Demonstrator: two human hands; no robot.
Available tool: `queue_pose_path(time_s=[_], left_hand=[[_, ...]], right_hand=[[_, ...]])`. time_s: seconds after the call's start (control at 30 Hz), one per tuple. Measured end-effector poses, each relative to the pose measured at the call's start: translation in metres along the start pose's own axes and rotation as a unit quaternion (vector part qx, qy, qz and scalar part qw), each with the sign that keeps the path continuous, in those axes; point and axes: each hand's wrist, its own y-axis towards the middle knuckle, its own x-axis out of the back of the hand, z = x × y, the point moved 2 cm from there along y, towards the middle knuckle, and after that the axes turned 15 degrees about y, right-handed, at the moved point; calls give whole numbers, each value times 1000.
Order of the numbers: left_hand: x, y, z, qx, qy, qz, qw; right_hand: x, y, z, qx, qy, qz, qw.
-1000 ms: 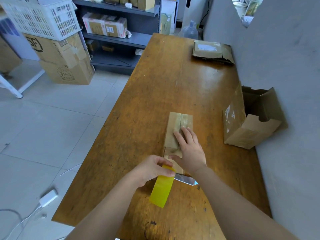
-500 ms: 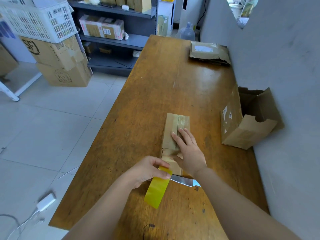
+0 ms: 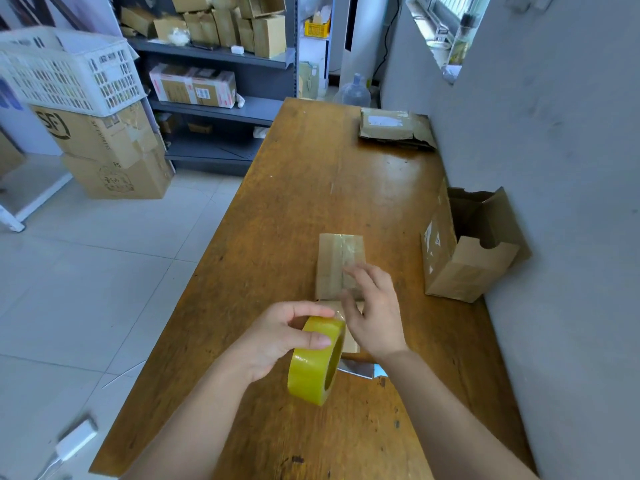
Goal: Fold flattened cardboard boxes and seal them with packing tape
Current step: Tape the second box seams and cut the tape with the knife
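Tape roll (image 3: 311,370), gripped in left hand (image 3: 273,341), is best pulled taut while box (image 3: 330,265) seam is pressed by flat-fingered right hand (image 3: 375,317).

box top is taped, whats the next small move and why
Probably draw the tape roll in the left hand down over the near end of the small box while the right hand presses the strip: tape covers the top seam, and the roll sits at that edge, seemingly uncut.

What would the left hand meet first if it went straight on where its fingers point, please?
Most likely the right hand, whose thumb lies just beyond the left hand and its tape roll; relative height is unclear.
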Motion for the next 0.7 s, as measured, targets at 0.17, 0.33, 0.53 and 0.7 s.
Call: queue_pose_path(time_s=[0.17, 0.33, 0.53, 0.7], left_hand=[[8, -10, -25, -78, -52, -59, 994], [12, -13, -46, -140, -87, -145, 976], [14, -15, -60, -202, -26, -206, 957], [28, -13, -68, -164, 63, -265, 948]], right_hand=[[9, 2, 38, -130, 256, -71, 955], [8, 1, 66, -111, 316, 49, 941], [9, 6, 82, -90, 286, 62, 952], [12, 10, 89, -80, 275, 65, 956]])
